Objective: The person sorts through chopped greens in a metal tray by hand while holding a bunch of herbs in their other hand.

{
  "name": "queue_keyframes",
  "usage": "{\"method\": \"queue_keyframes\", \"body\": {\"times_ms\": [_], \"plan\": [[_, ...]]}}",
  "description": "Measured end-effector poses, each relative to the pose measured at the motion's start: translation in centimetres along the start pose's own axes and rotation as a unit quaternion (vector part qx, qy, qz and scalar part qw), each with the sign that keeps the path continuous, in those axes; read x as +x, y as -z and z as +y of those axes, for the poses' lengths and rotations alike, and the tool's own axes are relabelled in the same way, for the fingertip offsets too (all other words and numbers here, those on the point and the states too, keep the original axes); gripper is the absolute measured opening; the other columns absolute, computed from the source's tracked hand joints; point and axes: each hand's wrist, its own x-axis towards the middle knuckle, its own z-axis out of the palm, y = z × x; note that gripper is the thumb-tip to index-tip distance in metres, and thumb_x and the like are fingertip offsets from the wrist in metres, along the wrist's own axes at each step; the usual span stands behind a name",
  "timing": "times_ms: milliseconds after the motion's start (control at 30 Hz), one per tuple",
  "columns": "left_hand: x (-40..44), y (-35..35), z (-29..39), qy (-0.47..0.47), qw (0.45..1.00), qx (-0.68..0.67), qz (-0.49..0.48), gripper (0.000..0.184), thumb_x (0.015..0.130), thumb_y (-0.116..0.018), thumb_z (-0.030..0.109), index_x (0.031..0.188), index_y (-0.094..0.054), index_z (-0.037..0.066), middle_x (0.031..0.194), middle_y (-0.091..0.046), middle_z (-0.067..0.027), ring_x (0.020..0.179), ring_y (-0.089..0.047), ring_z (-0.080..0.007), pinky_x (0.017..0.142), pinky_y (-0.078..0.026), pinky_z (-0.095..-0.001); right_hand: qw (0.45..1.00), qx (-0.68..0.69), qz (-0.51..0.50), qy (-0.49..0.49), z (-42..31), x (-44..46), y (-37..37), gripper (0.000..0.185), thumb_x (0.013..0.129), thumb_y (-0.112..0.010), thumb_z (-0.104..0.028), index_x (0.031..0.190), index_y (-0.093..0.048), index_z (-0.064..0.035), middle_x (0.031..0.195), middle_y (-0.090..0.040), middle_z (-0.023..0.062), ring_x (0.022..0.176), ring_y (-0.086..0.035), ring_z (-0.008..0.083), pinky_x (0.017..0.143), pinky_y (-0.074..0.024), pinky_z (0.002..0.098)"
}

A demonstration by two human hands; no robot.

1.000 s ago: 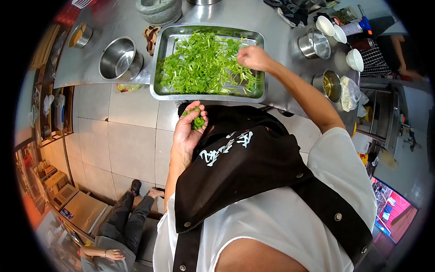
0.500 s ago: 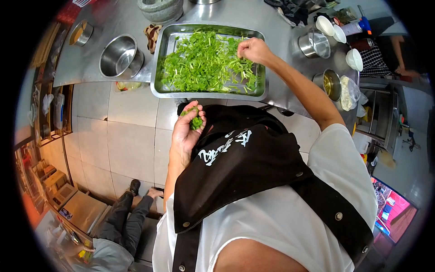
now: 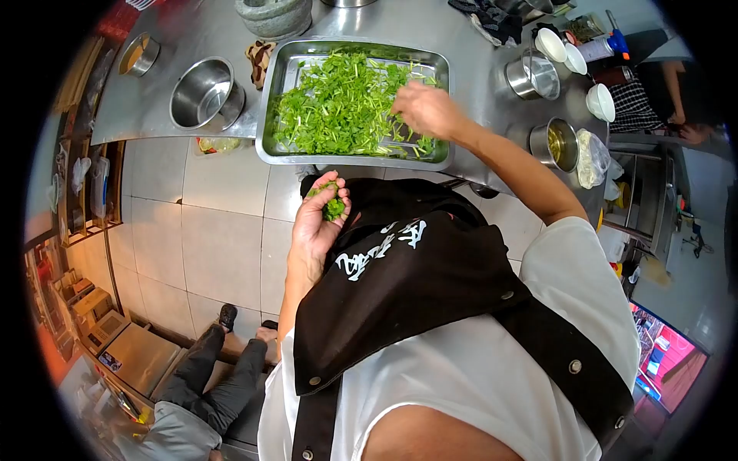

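Observation:
Chopped cilantro (image 3: 338,100), leaves and pale stems mixed, is spread over a rectangular metal tray (image 3: 354,160). It lies thickest at the left and middle, and thin on the right, where bare metal shows. My right hand (image 3: 427,109) is over the tray's right part, its fingers curled toward the herbs but smeared by motion; whether anything is in them cannot be made out. In front of the tray, close to my apron (image 3: 400,284), my left hand (image 3: 314,223) is palm up with its fingers curled round a small bunch of cilantro (image 3: 333,207).
Left of the tray stand a steel pot (image 3: 206,94), a patterned cloth (image 3: 259,61) and a stone mortar (image 3: 273,19). Several steel pots and white bowls (image 3: 600,102) line the table's right side. Behind me at lower left, another person's legs (image 3: 215,380) stretch across the floor.
My right hand has shifted slightly left and toward me over the tray, and some cilantro at the right has been cleared. My left hand has stayed in place. The other person's legs have moved slightly.

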Motion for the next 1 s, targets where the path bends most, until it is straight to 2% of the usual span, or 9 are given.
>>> {"method": "queue_keyframes", "body": {"times_ms": [100, 400, 500, 600, 633, 700, 800, 900, 1000], "plan": [[0.0, 0.0, -0.1, 0.0, 1.0, 0.0, -0.004, 0.026, 0.083, -0.053, -0.004, 0.108, -0.052, 0.004, 0.094, -0.06, -0.0089, 0.079, -0.059, -0.0176, 0.07, -0.051, -0.0282, 0.999, -0.013, -0.016, 0.035, -0.5, 0.0, -1.6, 0.007, 0.072, -0.055, -0.011, 0.075, -0.061, -0.0076, 0.077, -0.055, 0.0031, 0.083, -0.054, 0.0207, 0.065, -0.0508, 0.0348], [0.1, 0.2, -0.3, -0.002, 1.0, -0.006, -0.003, 0.025, 0.083, -0.053, -0.003, 0.108, -0.053, 0.004, 0.093, -0.06, -0.0089, 0.079, -0.059, -0.0175, 0.07, -0.051, -0.0283, 0.993, -0.097, -0.064, 0.036, -0.3, 0.5, -2.3, 0.009, 0.073, -0.054, -0.013, 0.076, -0.059, -0.0053, 0.081, -0.056, 0.0056, 0.085, -0.055, 0.0225, 0.065, -0.0509, 0.0347], [0.3, 0.4, -0.3, 0.002, 1.0, -0.002, -0.012, 0.028, 0.083, -0.054, -0.002, 0.11, -0.053, 0.005, 0.096, -0.06, -0.0094, 0.081, -0.058, -0.0185, 0.072, -0.051, -0.0286, 0.996, -0.069, -0.06, 0.004, 0.0, 0.4, -2.2, 0.01, 0.075, -0.054, -0.013, 0.076, -0.058, -0.0045, 0.082, -0.058, 0.0083, 0.084, -0.057, 0.0246, 0.066, -0.0501, 0.037], [0.2, 0.3, -0.2, -0.002, 1.0, 0.011, -0.012, 0.029, 0.084, -0.053, -0.002, 0.112, -0.052, 0.004, 0.1, -0.06, -0.0105, 0.083, -0.058, -0.019, 0.074, -0.051, -0.0291, 0.985, 0.121, -0.071, -0.097, 0.2, 0.3, -0.5, 0.013, 0.08, -0.056, -0.015, 0.082, -0.06, -0.0026, 0.081, -0.062, 0.0074, 0.078, -0.059, 0.0191, 0.065, -0.0484, 0.0346], [0.3, 0.0, -0.2, -0.003, 1.0, 0.018, -0.011, 0.029, 0.084, -0.053, -0.001, 0.113, -0.052, 0.004, 0.101, -0.06, -0.0108, 0.084, -0.058, -0.0189, 0.074, -0.051, -0.0292, 0.954, 0.255, -0.091, -0.131, 0.4, 0.1, -0.8, 0.015, 0.081, -0.056, -0.016, 0.085, -0.061, -0.0021, 0.081, -0.062, 0.0058, 0.076, -0.058, 0.0166, 0.064, -0.0473, 0.0328], [0.4, -0.8, -0.4, 0.004, 0.999, 0.036, -0.014, 0.03, 0.085, -0.053, -0.001, 0.115, -0.051, 0.003, 0.105, -0.06, -0.0119, 0.087, -0.059, -0.0192, 0.076, -0.052, -0.0296, 0.834, 0.503, -0.124, -0.191, 0.8, -0.2, -1.4, 0.02, 0.084, -0.057, -0.019, 0.091, -0.062, -0.0012, 0.08, -0.063, 0.0026, 0.072, -0.056, 0.0116, 0.062, -0.0452, 0.0292], [0.7, -2.1, -0.7, 0.013, 0.998, 0.056, -0.023, 0.032, 0.086, -0.052, 0.0, 0.118, -0.05, 0.003, 0.109, -0.059, -0.0131, 0.089, -0.06, -0.0199, 0.078, -0.052, -0.03, 0.736, 0.581, -0.221, -0.268, -2.5, 0.7, 2.4, 0.021, 0.085, -0.059, -0.019, 0.096, -0.063, -0.0011, 0.081, -0.061, -0.0012, 0.072, -0.052, 0.0075, 0.061, -0.0424, 0.0248], [0.8, -3.5, -1.1, 0.016, 0.997, 0.064, -0.033, 0.03, 0.086, -0.054, 0.0, 0.116, -0.053, 0.001, 0.106, -0.062, -0.0125, 0.087, -0.062, -0.0187, 0.079, -0.052, -0.0289, 0.726, 0.599, -0.247, -0.231, -4.7, 0.9, 3.1, 0.019, 0.084, -0.059, -0.017, 0.094, -0.064, -0.0016, 0.08, -0.061, -0.0013, 0.073, -0.053, 0.0088, 0.062, -0.0423, 0.0239], [1.2, -3.7, -1.2, 0.022, 0.996, 0.068, -0.053, 0.034, 0.087, -0.052, 0.001, 0.121, -0.049, 0.001, 0.108, -0.06, -0.0121, 0.092, -0.061, -0.0194, 0.081, -0.051, -0.0302, 0.752, 0.605, -0.217, -0.149, -5.7, 0.7, 2.1, 0.018, 0.084, -0.056, -0.015, 0.093, -0.066, -0.0027, 0.081, -0.064, 0.0015, 0.073, -0.055, 0.0108, 0.065, -0.0446, 0.0271]]}}
